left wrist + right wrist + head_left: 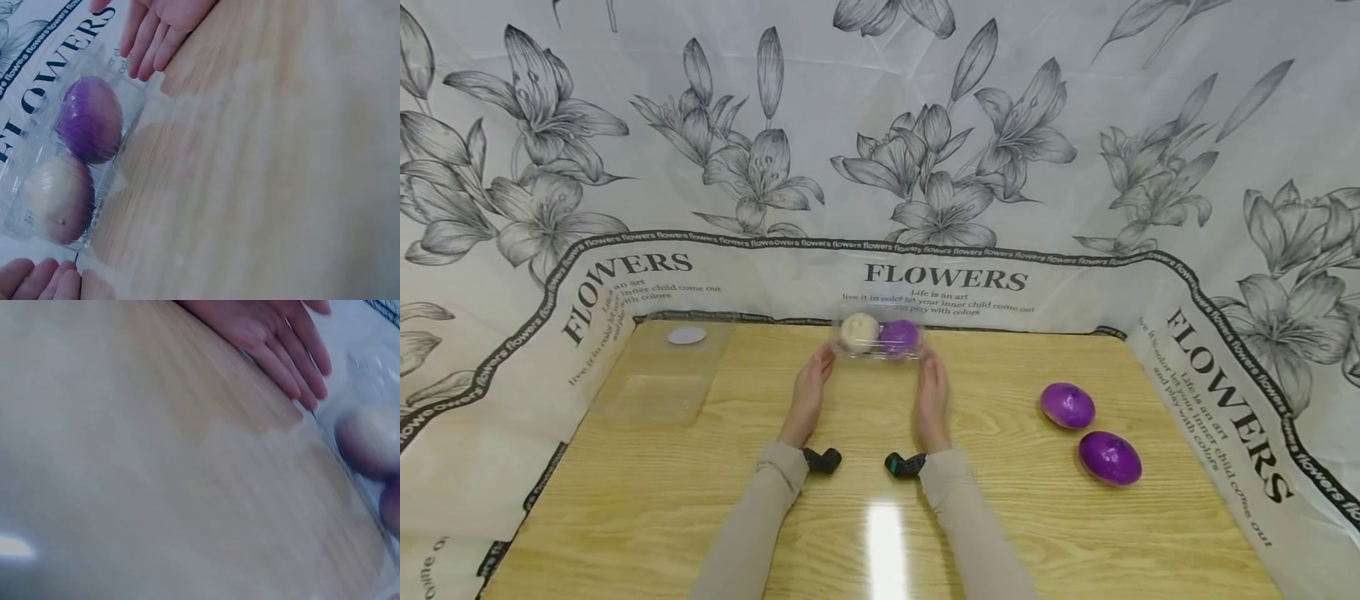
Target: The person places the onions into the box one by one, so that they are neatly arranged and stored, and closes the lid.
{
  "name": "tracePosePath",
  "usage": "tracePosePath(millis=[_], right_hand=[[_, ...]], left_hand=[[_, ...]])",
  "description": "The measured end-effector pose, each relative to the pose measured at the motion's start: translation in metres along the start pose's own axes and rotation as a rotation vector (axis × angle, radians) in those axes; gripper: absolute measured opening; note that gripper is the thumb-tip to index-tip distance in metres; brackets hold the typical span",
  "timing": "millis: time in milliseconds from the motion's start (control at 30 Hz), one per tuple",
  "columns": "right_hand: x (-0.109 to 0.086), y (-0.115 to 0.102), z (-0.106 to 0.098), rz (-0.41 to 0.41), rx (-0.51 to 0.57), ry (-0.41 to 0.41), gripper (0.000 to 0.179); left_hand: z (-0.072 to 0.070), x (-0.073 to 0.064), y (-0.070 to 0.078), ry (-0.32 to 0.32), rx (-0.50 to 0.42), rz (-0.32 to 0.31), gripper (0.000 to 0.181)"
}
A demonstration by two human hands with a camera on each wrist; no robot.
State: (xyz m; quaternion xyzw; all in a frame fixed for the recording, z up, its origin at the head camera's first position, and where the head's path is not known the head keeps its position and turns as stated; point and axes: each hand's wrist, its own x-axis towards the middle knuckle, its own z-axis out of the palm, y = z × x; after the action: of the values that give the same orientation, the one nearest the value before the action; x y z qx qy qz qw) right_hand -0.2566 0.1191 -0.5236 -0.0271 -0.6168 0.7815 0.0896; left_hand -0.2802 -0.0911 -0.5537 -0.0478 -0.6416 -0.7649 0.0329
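The left hand [811, 390] has its fingers straight and slightly spread, as the right wrist view shows, pinching nothing. The right hand [932, 396] also has straight fingers, lying close side by side with small gaps, the palm turned inward. Between the two hands sits a clear plastic box [880, 356], one hand at each short end; whether the fingertips touch its walls or stop just beside them, I cannot tell. The box is at the far edge of the wooden table [1000, 533], in front of the printed fabric. Inside it are a cream-coloured onion [859, 332] on the left hand's side and a purple onion [898, 336] on the right hand's side, next to each other. Behind the hands come black wrist cameras [822, 461] and beige sleeves [752, 517]. Farther out, well to the right, two more glossy purple onions [1110, 458] lie near each other on the table. Well to the left is a clear plastic container [658, 398] with a white oval label [687, 336]. Around the table's far side and flanks hangs white fabric [775, 283] printed with lilies and the word FLOWERS
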Motion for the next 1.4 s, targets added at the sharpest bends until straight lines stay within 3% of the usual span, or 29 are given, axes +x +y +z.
tracePosePath(millis=[67, 167, 233, 300, 367, 500, 567, 633, 733, 833, 933, 1033, 1133, 1267, 1400], right_hand=[[-0.007, 0.008, 0.0, 0.006, 0.047, 0.028, 0.053], [-0.027, 0.01, 0.01, -0.01, 0.01, 0.084, 0.049], [-0.042, 0.009, 0.023, -0.025, -0.019, 0.112, 0.045], [-0.057, 0.008, 0.041, -0.027, -0.057, 0.098, 0.042], [-0.069, 0.012, 0.061, -0.01, -0.071, 0.047, 0.043], [-0.086, 0.024, 0.1, 0.045, -0.073, -0.112, 0.048], [-0.095, 0.026, 0.12, 0.072, -0.066, -0.197, 0.052], [-0.103, 0.027, 0.14, 0.101, -0.037, -0.286, 0.055], [-0.115, 0.028, 0.165, 0.165, 0.014, -0.411, 0.059], [-0.123, 0.027, 0.186, 0.238, 0.054, -0.496, 0.062], [-0.129, 0.026, 0.204, 0.311, 0.062, -0.543, 0.067], [-0.132, 0.027, 0.219, 0.368, 0.07, -0.572, 0.069], [-0.135, 0.028, 0.231, 0.409, 0.1, -0.593, 0.069], [-0.137, 0.026, 0.243, 0.441, 0.135, -0.621, 0.069], [-0.138, 0.025, 0.251, 0.47, 0.129, -0.611, 0.071]], left_hand=[[-0.003, -0.006, 0.0, 0.026, -0.118, -0.026, 0.055], [-0.014, -0.021, 0.01, 0.039, -0.251, -0.094, 0.053], [-0.028, -0.036, 0.019, 0.026, -0.246, -0.109, 0.052], [-0.045, -0.052, 0.032, 0.001, -0.173, -0.097, 0.05], [-0.061, -0.068, 0.044, -0.027, -0.1, -0.031, 0.051], [-0.092, -0.1, 0.072, -0.103, 0.024, 0.159, 0.053], [-0.108, -0.113, 0.085, -0.107, 0.055, 0.24, 0.052], [-0.125, -0.125, 0.097, -0.066, 0.08, 0.299, 0.049], [-0.15, -0.142, 0.115, 0.097, 0.114, 0.326, 0.045], [-0.173, -0.156, 0.127, 0.34, 0.178, 0.282, 0.043], [-0.195, -0.163, 0.133, 0.566, 0.253, 0.193, 0.04], [-0.213, -0.164, 0.132, 0.713, 0.246, 0.112, 0.04], [-0.227, -0.162, 0.128, 0.748, 0.226, 0.032, 0.044], [-0.24, -0.155, 0.123, 0.69, 0.12, -0.06, 0.053], [-0.249, -0.147, 0.116, 0.623, -0.02, -0.096, 0.059]])
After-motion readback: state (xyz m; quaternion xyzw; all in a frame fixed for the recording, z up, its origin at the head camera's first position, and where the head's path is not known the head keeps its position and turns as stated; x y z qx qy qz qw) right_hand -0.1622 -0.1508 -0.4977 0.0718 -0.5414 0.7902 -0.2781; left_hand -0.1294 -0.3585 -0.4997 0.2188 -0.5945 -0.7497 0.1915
